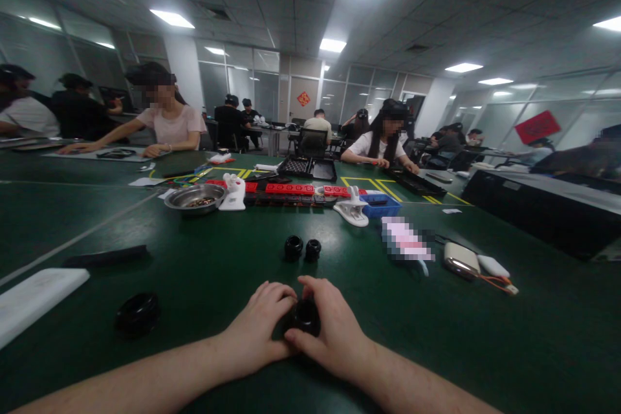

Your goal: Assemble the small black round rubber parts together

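Right hand (half-curled); black ring within

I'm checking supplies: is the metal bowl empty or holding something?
Holding something: small brownish pieces lie inside the metal bowl, too small to identify.

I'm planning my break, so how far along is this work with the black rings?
Two rings stand together ahead, perhaps done. A third ring is between the left hand and right hand. A fourth ring sits apart at left, possibly remaining; no finished state is confirmed.
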A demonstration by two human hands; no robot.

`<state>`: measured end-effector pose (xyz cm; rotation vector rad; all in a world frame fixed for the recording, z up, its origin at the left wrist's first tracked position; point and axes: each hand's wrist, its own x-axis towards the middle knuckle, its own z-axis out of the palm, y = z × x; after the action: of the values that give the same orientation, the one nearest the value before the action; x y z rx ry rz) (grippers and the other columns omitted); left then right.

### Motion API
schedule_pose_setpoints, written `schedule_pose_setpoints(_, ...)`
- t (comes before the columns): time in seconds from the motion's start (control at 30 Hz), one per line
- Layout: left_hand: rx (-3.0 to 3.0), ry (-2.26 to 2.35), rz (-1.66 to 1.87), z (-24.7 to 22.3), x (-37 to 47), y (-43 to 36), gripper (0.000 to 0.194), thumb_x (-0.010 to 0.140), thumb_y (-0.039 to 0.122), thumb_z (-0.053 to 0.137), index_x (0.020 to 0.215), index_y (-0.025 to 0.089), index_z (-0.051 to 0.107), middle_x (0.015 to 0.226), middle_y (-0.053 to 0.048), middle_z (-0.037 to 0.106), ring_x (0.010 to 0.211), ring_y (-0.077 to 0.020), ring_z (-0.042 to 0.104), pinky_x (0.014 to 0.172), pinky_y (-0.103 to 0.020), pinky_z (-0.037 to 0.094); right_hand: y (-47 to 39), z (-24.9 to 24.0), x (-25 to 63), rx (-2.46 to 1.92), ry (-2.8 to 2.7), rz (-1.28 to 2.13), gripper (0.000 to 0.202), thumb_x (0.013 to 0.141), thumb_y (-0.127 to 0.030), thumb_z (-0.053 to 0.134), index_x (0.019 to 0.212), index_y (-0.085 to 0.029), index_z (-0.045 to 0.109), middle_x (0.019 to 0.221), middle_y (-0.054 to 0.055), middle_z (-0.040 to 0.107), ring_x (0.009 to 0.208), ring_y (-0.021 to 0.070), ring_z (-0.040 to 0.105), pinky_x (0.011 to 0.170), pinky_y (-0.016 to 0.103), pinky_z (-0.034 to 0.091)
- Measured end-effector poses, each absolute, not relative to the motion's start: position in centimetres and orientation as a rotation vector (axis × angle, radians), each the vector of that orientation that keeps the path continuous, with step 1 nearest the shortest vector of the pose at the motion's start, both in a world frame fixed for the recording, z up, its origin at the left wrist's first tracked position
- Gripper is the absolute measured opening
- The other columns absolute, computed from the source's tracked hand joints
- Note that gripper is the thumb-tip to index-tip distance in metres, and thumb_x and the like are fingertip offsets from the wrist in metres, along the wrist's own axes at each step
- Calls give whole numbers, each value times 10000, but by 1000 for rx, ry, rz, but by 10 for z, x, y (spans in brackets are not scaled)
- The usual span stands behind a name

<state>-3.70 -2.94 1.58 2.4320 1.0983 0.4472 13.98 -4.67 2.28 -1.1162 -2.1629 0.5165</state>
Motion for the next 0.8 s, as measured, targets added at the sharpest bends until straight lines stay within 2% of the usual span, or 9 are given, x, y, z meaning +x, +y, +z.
schedule_pose_setpoints(0.1,2426,1108,475,17,-36,-31,391,671,267,625,1052,240,538,1075,-32,504,1050,-255,428,994,-463,243,-47,20,140,-1039,-2171,569,604,644,-160,553,1210,-149,345,1062,94,516,972,233,489,874,396,395)
schedule_pose_setpoints(0.2,2439,1109,490,15,-36,-30,434,679,297,628,1095,241,518,1086,-36,498,1044,-261,428,981,-469,260,-49,22,141,-839,-2209,575,620,592,-95,483,1193,-166,345,1121,93,484,1021,223,468,905,386,373)
schedule_pose_setpoints(0.3,2451,1103,467,11,-37,-27,442,664,310,652,1077,215,528,1102,-54,491,1055,-269,418,977,-464,269,-50,25,140,-849,-2197,532,585,604,-140,550,1161,-166,373,1095,91,489,992,233,468,886,397,378)
schedule_pose_setpoints(0.43,2456,1099,442,12,-37,-27,393,646,295,664,1012,213,547,1079,-46,500,1039,-261,429,989,-469,248,-46,25,139,-1109,-2159,485,541,619,-257,655,1099,-150,429,997,93,514,907,253,476,811,422,406)
schedule_pose_setpoints(0.53,2462,1107,454,15,-36,-29,366,650,257,646,1000,221,549,1073,-39,503,1036,-254,430,984,-458,256,-46,25,139,-1083,-2169,510,469,637,-190,585,1080,-155,435,962,82,520,881,238,482,795,406,416)
schedule_pose_setpoints(0.63,2456,1104,469,16,-36,-30,423,666,284,640,1069,226,524,1079,-43,499,1036,-260,424,951,-440,300,-49,27,140,-839,-2231,564,564,589,-107,472,1145,-162,391,1047,91,504,957,231,476,860,400,389)
schedule_pose_setpoints(0.7,2461,1098,469,15,-37,-29,452,671,339,646,1090,231,515,1096,-48,494,1041,-269,418,948,-449,299,-50,28,140,-764,-2250,549,622,579,-117,466,1190,-160,355,1111,105,486,1023,248,453,900,422,357)
schedule_pose_setpoints(0.8,2483,1088,451,13,-38,-27,438,675,372,646,1067,217,528,1115,-59,490,1058,-279,410,984,-476,239,-50,28,138,-928,-2213,476,595,621,-197,564,1181,-157,368,1105,114,493,1017,271,456,889,445,358)
